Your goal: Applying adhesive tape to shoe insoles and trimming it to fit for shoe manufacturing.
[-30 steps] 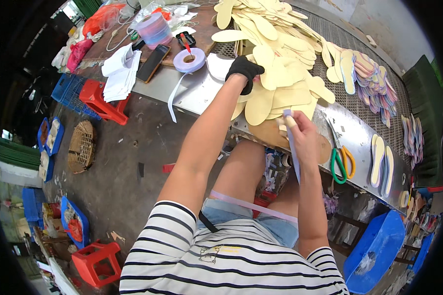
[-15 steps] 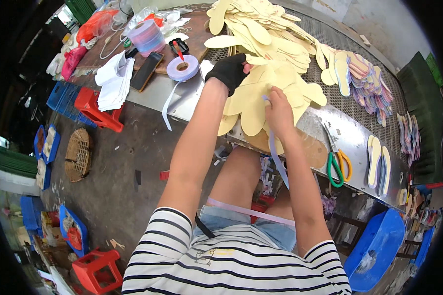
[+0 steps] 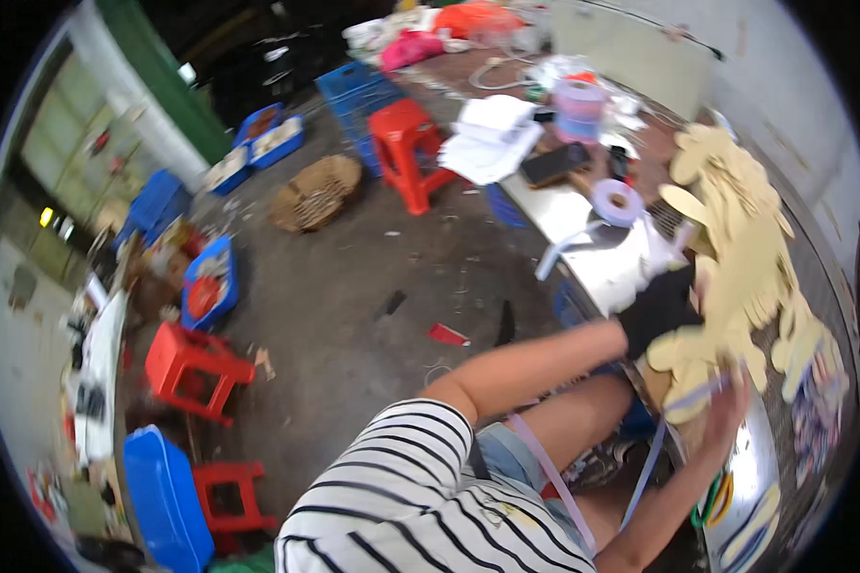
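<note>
— Where are the hands?
— The gloved left hand [image 3: 661,307] presses flat on the pale yellow insole cutouts [image 3: 736,277] heaped on the metal table [image 3: 602,272]. The right hand [image 3: 726,406] pinches a lilac strap [image 3: 655,454].

— Nearby?
— A tape roll [image 3: 618,202].

Surface [image 3: 592,263] is bare sheet metal, glossy, reflective. Insoles [image 3: 736,248] look like matt pale-yellow foam, smooth. Left hand [image 3: 659,306] wears a black knit cloth glove, matt; right hand [image 3: 726,401] bare. Strap [image 3: 683,399] is thin lilac ribbon, slight sheen; tape roll [image 3: 617,202] the same lilac. Stools [image 3: 191,368] are glossy red plastic, crates [image 3: 358,91] blue plastic. Basket [image 3: 315,191] is woven wicker, rough. Floor [image 3: 373,277] is rough dull concrete. Shirt [image 3: 420,506] is striped cotton-like cloth. Paper stack [image 3: 492,138] matt white.
</note>
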The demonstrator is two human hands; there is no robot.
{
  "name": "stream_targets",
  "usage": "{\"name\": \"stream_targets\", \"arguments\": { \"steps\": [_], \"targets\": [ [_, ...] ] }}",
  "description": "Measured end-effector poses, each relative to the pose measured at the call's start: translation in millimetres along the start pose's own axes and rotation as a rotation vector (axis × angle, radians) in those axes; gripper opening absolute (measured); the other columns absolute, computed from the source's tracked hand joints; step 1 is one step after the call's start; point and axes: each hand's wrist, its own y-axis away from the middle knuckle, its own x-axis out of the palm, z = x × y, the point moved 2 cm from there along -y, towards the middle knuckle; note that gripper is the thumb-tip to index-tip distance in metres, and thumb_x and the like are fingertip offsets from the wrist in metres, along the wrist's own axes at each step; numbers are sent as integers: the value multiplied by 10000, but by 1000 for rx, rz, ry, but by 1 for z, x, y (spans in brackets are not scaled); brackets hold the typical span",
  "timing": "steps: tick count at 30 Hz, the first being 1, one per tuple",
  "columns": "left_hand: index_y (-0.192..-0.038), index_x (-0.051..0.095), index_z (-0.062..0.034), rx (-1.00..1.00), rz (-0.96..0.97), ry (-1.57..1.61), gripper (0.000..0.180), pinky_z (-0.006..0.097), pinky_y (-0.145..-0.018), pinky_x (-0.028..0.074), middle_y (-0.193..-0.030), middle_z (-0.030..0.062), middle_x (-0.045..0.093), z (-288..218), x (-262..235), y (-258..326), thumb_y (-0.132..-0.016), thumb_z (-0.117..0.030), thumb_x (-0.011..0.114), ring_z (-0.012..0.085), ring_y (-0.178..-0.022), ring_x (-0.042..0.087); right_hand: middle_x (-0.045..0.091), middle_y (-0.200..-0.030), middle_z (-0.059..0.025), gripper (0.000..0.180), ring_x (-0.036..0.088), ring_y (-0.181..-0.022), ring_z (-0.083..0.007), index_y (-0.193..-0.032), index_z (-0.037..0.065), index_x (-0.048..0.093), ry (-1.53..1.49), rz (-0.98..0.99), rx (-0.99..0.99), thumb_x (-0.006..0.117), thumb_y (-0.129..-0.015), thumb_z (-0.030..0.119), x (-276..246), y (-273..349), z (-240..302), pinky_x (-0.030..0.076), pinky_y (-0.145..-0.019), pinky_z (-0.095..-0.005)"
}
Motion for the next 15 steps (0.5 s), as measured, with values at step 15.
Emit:
{"name": "stream_targets", "arguments": {
  "steps": [15],
  "targets": [
    [-1265,429,-114,104,115,695,536,268,-744,478,-1073,-4,516,-76,22,45,-780,-80,655,81,-962,500,479,-756,-43,75,447,-702,-90,-781,-2,504,1169,277,-273,531,-794,67,111,139,151,347,-598,-190]
  ]
}}
